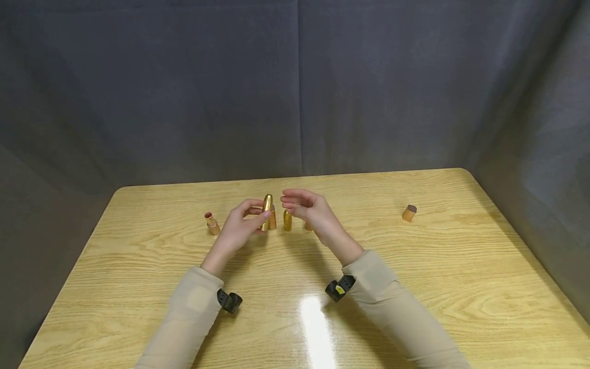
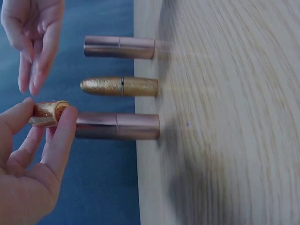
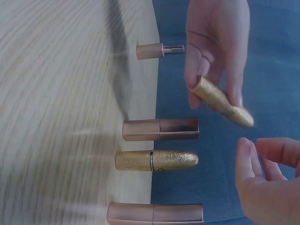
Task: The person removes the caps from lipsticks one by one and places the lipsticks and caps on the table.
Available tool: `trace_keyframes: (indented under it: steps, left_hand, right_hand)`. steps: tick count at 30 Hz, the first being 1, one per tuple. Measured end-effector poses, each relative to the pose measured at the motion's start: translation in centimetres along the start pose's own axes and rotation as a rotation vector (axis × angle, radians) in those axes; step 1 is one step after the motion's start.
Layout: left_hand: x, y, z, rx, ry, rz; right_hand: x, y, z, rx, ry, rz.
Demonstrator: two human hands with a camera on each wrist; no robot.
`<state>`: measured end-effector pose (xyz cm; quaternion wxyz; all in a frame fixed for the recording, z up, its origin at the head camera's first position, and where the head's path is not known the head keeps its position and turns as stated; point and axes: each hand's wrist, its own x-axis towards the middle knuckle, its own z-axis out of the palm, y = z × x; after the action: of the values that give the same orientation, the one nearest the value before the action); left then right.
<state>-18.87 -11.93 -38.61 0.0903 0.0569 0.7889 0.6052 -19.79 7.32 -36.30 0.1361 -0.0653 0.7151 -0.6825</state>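
Observation:
My left hand pinches a gold, bullet-shaped lipstick tube above the table, its rounded end tilted toward my right hand in the right wrist view. Just right of it, my right hand hovers with loosely bent fingers and nothing between them. Below and between the hands stands a second gold lipstick tube, upright. On either side of it are capped rose-gold lipstick tubes, also upright; the head view shows one partly behind my left fingers and another mostly behind my right hand.
An uncapped rose-gold lipstick base stands on the left part of the table. Far to the right is a short rose-gold piece, possibly a cap. The wooden table ends at dark grey curtains behind and at the sides.

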Motion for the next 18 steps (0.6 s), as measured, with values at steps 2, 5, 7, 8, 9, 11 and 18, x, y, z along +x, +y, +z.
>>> trace_keyframes:
  steps: [2, 5, 7, 8, 9, 11, 18]
  left_hand:
    - [-0.02, 0.12, 0.23, -0.007, -0.017, 0.002]
    - [-0.11, 0.37, 0.48, -0.022, -0.044, 0.006]
    - [-0.13, 0.46, 0.61, -0.035, -0.06, 0.005]
    - [-0.17, 0.52, 0.66, -0.034, -0.064, 0.004]
    - [-0.2, 0.56, 0.71, -0.031, -0.07, 0.003]
    - [-0.27, 0.6, 0.77, -0.018, -0.078, 0.0]
    - [-0.46, 0.87, 1.06, 0.019, -0.08, -0.015]
  right_hand:
    - [0.0, 0.06, 0.14, -0.005, -0.001, 0.01]
    - [-0.03, 0.15, 0.28, -0.015, -0.002, 0.013]
    - [-0.03, 0.23, 0.35, -0.011, -0.008, 0.007]
    - [-0.04, 0.26, 0.37, -0.009, -0.009, 0.008]
    - [-0.05, 0.28, 0.39, -0.007, -0.008, 0.012]
    - [-0.1, 0.34, 0.41, -0.002, -0.003, 0.022]
    - [-0.15, 0.59, 0.24, -0.07, 0.034, 0.066]
